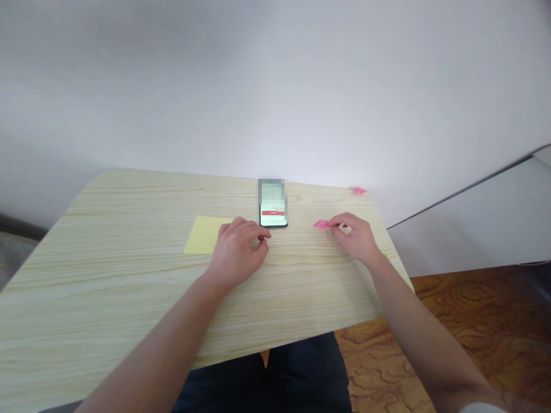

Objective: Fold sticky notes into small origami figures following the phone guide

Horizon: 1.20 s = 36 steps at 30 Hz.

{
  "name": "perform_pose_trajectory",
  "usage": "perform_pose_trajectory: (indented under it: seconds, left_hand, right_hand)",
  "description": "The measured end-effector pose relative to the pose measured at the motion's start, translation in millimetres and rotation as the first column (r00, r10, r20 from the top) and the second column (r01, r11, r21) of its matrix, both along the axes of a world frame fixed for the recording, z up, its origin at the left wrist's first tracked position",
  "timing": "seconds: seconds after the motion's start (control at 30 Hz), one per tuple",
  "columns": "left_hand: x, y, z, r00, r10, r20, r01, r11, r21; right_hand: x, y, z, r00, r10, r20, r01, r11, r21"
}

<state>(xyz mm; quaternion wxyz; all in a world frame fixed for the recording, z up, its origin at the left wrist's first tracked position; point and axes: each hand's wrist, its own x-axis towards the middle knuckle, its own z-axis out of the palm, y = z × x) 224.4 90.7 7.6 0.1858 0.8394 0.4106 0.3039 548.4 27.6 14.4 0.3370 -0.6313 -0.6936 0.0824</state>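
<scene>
My right hand (356,236) pinches one end of a small pink folded paper piece (321,224) between thumb and fingertips, just above or on the table's right side; the gap is hard to judge. Loosely curled, my left hand (241,248) rests near the table's middle, its thumb and index finger apart and nothing visible in it. Partly covered by that hand is a flat sheet of yellow paper (201,234). Just beyond the left fingertips lies a phone (273,218) with its screen lit and a red bar on it.
A second pink folded paper piece (360,190) lies at the table's far right corner. The pale wood-grain table (107,258) meets a white wall (275,92) at the back. To the right are a white panel (473,223) and brown wooden flooring (473,321).
</scene>
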Motion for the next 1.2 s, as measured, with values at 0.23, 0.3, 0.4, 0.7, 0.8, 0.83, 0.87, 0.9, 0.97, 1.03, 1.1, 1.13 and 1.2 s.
perform_pose_trajectory:
  seconds: [0.23,0.3,0.4,0.7,0.8,0.83,0.87,0.9,0.97,1.03,1.1,1.13,1.2]
  left_hand:
    - [-0.1,2.4,-0.4,1.0,0.005,0.016,-0.005,1.0,0.014]
    - [-0.4,3.2,-1.1,1.0,0.003,0.018,-0.003,1.0,0.019]
    - [-0.8,4.3,-2.5,1.0,-0.002,0.026,0.001,0.999,0.039]
    - [-2.1,4.8,-3.0,0.999,-0.008,0.047,0.005,0.997,0.073]
    - [-2.3,4.8,-2.6,0.999,-0.008,0.035,0.006,0.997,0.071]
    - [-2.2,4.9,-2.7,1.0,-0.009,0.029,0.007,0.998,0.069]
    - [-2.2,5.1,-2.9,1.0,-0.008,0.023,0.007,0.998,0.066]
    - [-2.2,5.3,-3.2,1.0,-0.007,0.02,0.006,0.998,0.065]
    - [-2.2,5.6,-3.7,1.0,-0.007,0.018,0.006,0.998,0.062]
    - [-2.3,5.7,-3.7,1.0,-0.008,0.022,0.006,0.998,0.062]
    - [-2.3,5.3,-3.2,1.0,-0.004,0.024,0.003,0.998,0.061]
    - [-2.4,5.1,-2.7,1.0,-0.002,0.024,0.001,0.998,0.059]
    - [-2.5,4.7,-1.8,1.0,0.001,0.024,-0.002,0.998,0.055]
  right_hand:
    - [109.5,21.8,-8.7,0.953,-0.301,0.032,0.302,0.953,-0.02]
    - [129.6,29.3,-11.8,0.941,-0.334,0.049,0.336,0.941,-0.048]
    - [152.1,41.4,-14.9,0.923,-0.374,0.089,0.38,0.922,-0.075]
    - [180.2,66.0,-10.9,0.898,-0.387,0.209,0.413,0.906,-0.096]
    - [181.7,67.1,-11.0,0.895,-0.383,0.23,0.412,0.907,-0.092]
    - [181.7,67.1,-11.5,0.892,-0.387,0.234,0.416,0.905,-0.089]
    - [181.6,67.0,-12.0,0.888,-0.393,0.238,0.423,0.902,-0.084]
    - [181.4,66.9,-12.6,0.884,-0.401,0.242,0.43,0.9,-0.079]
    - [180.7,66.6,-13.8,0.876,-0.415,0.245,0.443,0.894,-0.069]
    - [180.0,66.3,-14.8,0.871,-0.426,0.244,0.453,0.889,-0.062]
    - [179.3,66.1,-15.7,0.867,-0.435,0.241,0.46,0.886,-0.055]
    - [179.0,66.1,-16.0,0.867,-0.438,0.239,0.462,0.886,-0.052]
    - [178.2,66.0,-16.3,0.867,-0.442,0.232,0.463,0.885,-0.046]
